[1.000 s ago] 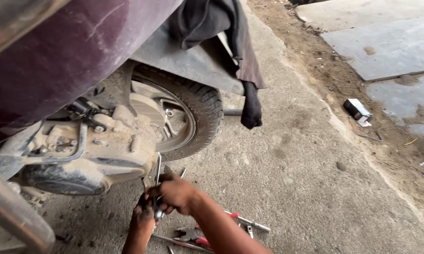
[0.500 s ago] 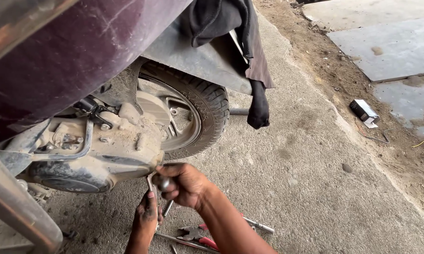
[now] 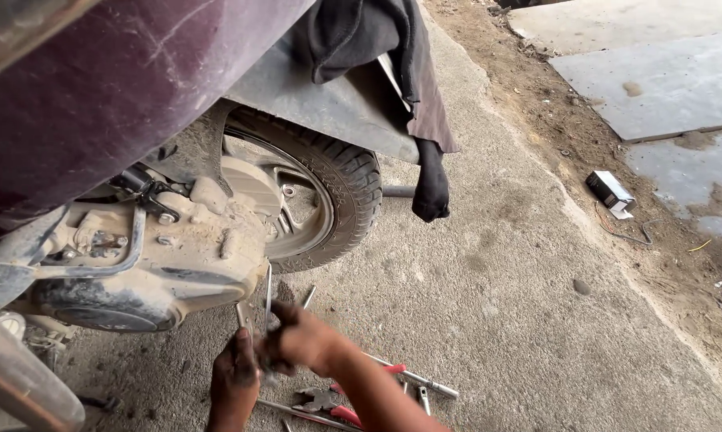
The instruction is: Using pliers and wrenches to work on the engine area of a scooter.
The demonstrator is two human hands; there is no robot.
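Note:
My left hand (image 3: 234, 374) and my right hand (image 3: 301, 340) meet low in the view, just under the dusty engine casing (image 3: 149, 256) of a scooter. Both close around thin metal rod-shaped tools (image 3: 268, 288) that stick up between them toward the casing. The rear wheel (image 3: 329, 192) with its black tyre stands just behind. Motion blur hides exactly how the fingers grip.
Red-handled pliers (image 3: 333, 404) and a long metal wrench (image 3: 421, 378) lie on the concrete by my right forearm. A dark cloth (image 3: 401, 88) hangs over the scooter's rear. A small box (image 3: 611, 192) lies on the dirt strip at right, beside stone slabs.
The view has shifted so the scooter sits higher and further right. My hands have stayed together under the casing, and the right hand has turned slightly on the tools.

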